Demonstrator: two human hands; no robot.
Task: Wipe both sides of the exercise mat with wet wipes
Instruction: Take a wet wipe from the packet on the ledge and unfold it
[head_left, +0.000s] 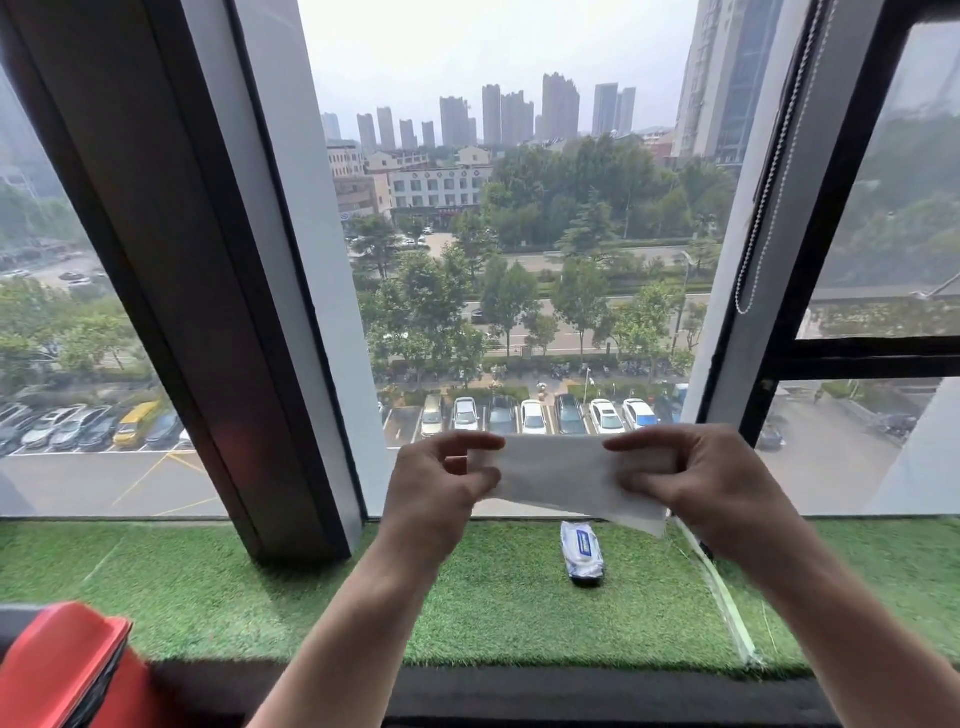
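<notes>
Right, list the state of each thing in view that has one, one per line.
wet wipe: out of the pack, stretched flat between both hands
left hand: pinching the wipe's left end
right hand: pinching the wipe's right end
wipes pack: lying on the green turf sill, untouched

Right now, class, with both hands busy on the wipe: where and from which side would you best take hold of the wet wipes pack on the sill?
Grip the wet wipes pack across its long sides near the middle, coming from above. It lies flat on the green turf, its long axis running away from the viewer, with free space on both sides. The soft wrapper probably gives, so pinch gently.
</notes>
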